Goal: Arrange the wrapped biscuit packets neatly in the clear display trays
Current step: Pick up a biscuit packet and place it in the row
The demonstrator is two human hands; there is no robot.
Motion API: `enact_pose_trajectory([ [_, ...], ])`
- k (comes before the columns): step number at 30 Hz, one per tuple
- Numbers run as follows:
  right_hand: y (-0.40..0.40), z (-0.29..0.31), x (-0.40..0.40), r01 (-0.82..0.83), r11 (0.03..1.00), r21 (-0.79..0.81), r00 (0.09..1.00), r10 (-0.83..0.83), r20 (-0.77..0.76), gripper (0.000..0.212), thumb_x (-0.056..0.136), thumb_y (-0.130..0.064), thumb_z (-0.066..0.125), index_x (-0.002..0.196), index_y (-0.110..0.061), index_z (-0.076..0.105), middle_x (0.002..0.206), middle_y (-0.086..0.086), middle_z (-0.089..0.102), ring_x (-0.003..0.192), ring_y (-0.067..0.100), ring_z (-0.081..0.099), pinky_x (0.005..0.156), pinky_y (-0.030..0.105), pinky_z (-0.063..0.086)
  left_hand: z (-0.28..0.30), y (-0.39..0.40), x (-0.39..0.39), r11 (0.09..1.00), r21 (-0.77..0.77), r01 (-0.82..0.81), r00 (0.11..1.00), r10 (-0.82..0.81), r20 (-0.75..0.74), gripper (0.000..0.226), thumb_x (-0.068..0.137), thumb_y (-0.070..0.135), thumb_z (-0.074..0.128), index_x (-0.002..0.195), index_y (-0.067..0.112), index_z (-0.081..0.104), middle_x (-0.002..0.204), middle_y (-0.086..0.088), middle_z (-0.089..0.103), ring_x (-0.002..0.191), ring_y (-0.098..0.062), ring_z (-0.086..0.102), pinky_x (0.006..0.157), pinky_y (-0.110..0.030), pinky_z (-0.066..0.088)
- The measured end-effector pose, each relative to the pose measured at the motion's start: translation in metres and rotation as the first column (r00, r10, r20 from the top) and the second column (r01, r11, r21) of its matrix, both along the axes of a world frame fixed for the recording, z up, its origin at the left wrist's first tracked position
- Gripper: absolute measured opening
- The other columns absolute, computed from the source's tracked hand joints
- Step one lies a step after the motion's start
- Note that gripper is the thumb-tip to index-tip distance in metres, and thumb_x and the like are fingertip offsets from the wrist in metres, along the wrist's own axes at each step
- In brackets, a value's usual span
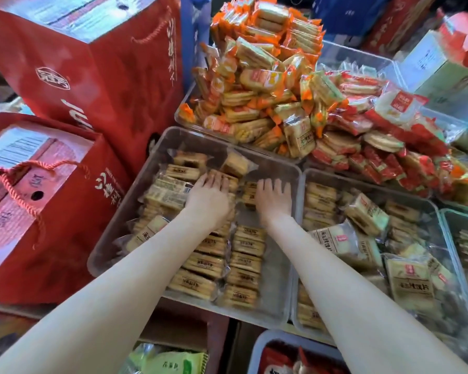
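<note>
Both forearms reach in; left hand [210, 197] and right hand [274, 197] flat on biscuit packets [243, 263], gripping nothing; clear tray [278, 265] half-rowed, far end jumbled.

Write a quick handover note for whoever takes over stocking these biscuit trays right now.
Left hand and right hand: both rest on loose packets at the far end of the middle clear tray; fingers bent over them, grip unclear.
Done: two neat rows of packets at the near end of that tray.
Left: straighten the far-end and left-side packets, fill the bare right strip, then tidy the jumbled right tray.
</note>
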State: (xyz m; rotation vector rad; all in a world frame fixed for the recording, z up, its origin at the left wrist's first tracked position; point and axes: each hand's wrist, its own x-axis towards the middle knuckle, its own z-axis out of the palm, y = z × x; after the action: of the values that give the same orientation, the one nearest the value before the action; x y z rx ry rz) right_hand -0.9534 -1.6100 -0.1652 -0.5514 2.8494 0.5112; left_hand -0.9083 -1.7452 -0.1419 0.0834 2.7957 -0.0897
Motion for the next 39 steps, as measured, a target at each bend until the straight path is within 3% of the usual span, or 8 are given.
enact_pose_trajectory([
  [5, 0.002, -0.016, -0.002, -0.064, 0.994, 0.089, 0.998, 0.066, -0.015, 0.050, 0.097, -0.020, 0.042, 0.142, -0.004, 0.027, 0.144, 0.014, 0.029, 0.135, 0.030, 0.026, 0.108, 0.044, 0.025, -0.001, -0.001, 0.001, 0.998, -0.056, 0.036, 0.999, -0.035, 0.017, 0.062, 0.102, 0.039, 0.016, 0.149, 0.001, 0.003, 0.157, -0.016, 0.005, 0.146, -0.025, 0.006, 0.119, -0.037, 0.003],
  [8, 0.001, -0.008, -0.003, 0.072, 0.958, -0.276, 0.997, -0.076, -0.006, 0.049, 0.093, -0.014, 0.052, 0.137, -0.002, 0.035, 0.141, 0.016, 0.028, 0.127, 0.032, 0.035, 0.098, 0.037, 0.037, -0.001, 0.000, 0.001, 0.997, -0.066, 0.040, 0.999, -0.040, 0.004, 0.062, 0.102, 0.039, 0.019, 0.149, 0.002, 0.005, 0.157, -0.016, 0.008, 0.145, -0.025, 0.010, 0.118, -0.036, 0.006],
  [12, -0.006, 0.012, -0.010, -0.010, 0.668, -0.744, 0.999, -0.022, -0.034, 0.055, 0.090, -0.013, 0.060, 0.140, -0.008, 0.037, 0.135, 0.014, 0.042, 0.122, 0.031, 0.043, 0.096, 0.039, 0.043, -0.001, 0.001, 0.002, 0.995, -0.083, 0.050, 0.999, -0.051, -0.010, 0.061, 0.102, 0.039, 0.019, 0.149, 0.003, 0.007, 0.157, -0.015, 0.011, 0.145, -0.025, 0.012, 0.117, -0.036, 0.007],
  [19, -0.024, 0.034, -0.025, -0.109, 0.896, -0.430, 0.986, 0.042, -0.163, 0.039, 0.090, -0.003, 0.054, 0.129, -0.005, 0.047, 0.121, 0.014, 0.058, 0.114, 0.031, 0.049, 0.088, 0.035, 0.044, 0.001, -0.002, 0.010, 0.994, -0.101, 0.052, 0.999, -0.053, -0.007, 0.063, 0.101, 0.042, 0.020, 0.150, 0.005, 0.005, 0.157, -0.014, 0.009, 0.146, -0.023, 0.009, 0.118, -0.035, 0.004],
  [22, -0.006, 0.035, -0.024, 0.120, 0.833, -0.540, 0.993, -0.105, 0.059, 0.026, 0.088, -0.005, 0.059, 0.114, -0.006, 0.058, 0.113, 0.015, 0.058, 0.106, 0.033, 0.057, 0.081, 0.034, 0.047, 0.000, -0.002, 0.010, 0.994, -0.094, 0.048, 0.999, -0.047, 0.011, 0.061, 0.102, 0.041, 0.017, 0.150, 0.006, 0.002, 0.158, -0.012, 0.005, 0.146, -0.022, 0.005, 0.118, -0.036, 0.001],
  [29, -0.025, 0.020, -0.015, 0.163, 0.708, -0.687, 0.986, -0.147, 0.082, 0.021, 0.089, 0.000, 0.056, 0.109, -0.004, 0.060, 0.116, 0.015, 0.057, 0.106, 0.035, 0.058, 0.090, 0.040, 0.049, 0.002, -0.001, 0.016, 0.994, -0.105, 0.034, 0.999, -0.035, -0.014, 0.062, 0.102, 0.041, 0.020, 0.150, 0.005, 0.006, 0.157, -0.014, 0.010, 0.146, -0.024, 0.009, 0.118, -0.038, 0.002],
  [34, -0.030, 0.025, -0.015, 0.358, 0.637, -0.683, 0.918, -0.105, 0.383, 0.045, 0.090, 0.002, 0.049, 0.135, -0.006, 0.046, 0.130, 0.016, 0.055, 0.122, 0.031, 0.051, 0.099, 0.033, 0.041, 0.010, -0.008, 0.020, 0.999, -0.025, 0.041, 0.991, -0.044, -0.123, 0.055, 0.101, 0.033, 0.026, 0.148, 0.006, 0.019, 0.153, -0.013, 0.026, 0.143, -0.023, 0.020, 0.117, -0.039, 0.004],
  [39, -0.024, 0.051, 0.001, 0.285, 0.574, -0.768, 0.958, -0.139, 0.251, 0.041, 0.092, 0.001, 0.042, 0.132, -0.007, 0.046, 0.122, 0.018, 0.059, 0.112, 0.033, 0.056, 0.091, 0.034, 0.045, 0.031, -0.045, 0.048, 0.976, 0.208, -0.070, 0.955, 0.126, -0.267, 0.055, 0.100, 0.032, 0.033, 0.148, 0.010, 0.021, 0.156, -0.008, 0.021, 0.144, -0.020, 0.018, 0.116, -0.037, 0.005],
])
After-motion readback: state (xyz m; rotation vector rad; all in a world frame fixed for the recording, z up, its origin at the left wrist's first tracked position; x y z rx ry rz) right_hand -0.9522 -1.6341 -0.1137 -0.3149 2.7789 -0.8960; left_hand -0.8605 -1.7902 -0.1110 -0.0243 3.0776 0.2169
